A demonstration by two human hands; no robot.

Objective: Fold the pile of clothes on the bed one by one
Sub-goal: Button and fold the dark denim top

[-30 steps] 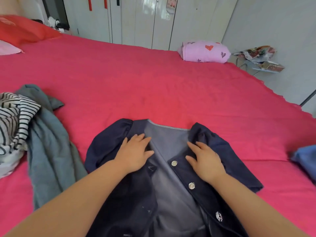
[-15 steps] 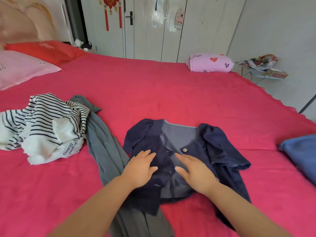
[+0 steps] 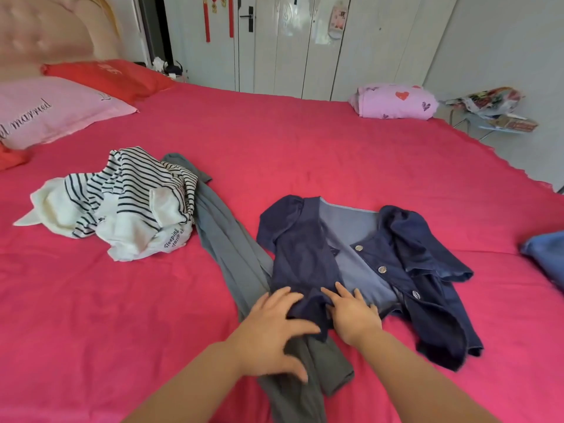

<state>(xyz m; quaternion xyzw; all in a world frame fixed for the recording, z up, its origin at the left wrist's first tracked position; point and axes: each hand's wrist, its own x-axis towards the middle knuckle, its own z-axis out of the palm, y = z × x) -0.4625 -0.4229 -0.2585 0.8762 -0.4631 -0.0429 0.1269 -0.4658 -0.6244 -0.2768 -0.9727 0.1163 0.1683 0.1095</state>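
A dark blue denim top (image 3: 305,248) with metal buttons lies spread open, collar away from me, in the middle of the red bed (image 3: 305,154). My right hand (image 3: 355,319) rests on its near left hem, and the cloth bunches up over the thumb side as if pinched. Just left of that, my left hand (image 3: 271,331) has its fingers spread wide, lying on the hem's corner and on a long grey garment (image 3: 225,236) that runs under the top's left edge. A crumpled black-and-white striped garment (image 3: 128,193) lies further left.
A blue garment (image 3: 546,257) shows at the right edge. A pink heart-print bundle (image 3: 393,100) sits at the bed's far right corner. A pink pillow (image 3: 52,111) and a red pillow (image 3: 103,76) are at the far left. White wardrobe doors (image 3: 290,44) stand beyond the bed.
Both hands have slid down the denim top from near the collar to its lower left hem. The view has risen, so more of the bed and the striped garment shows.
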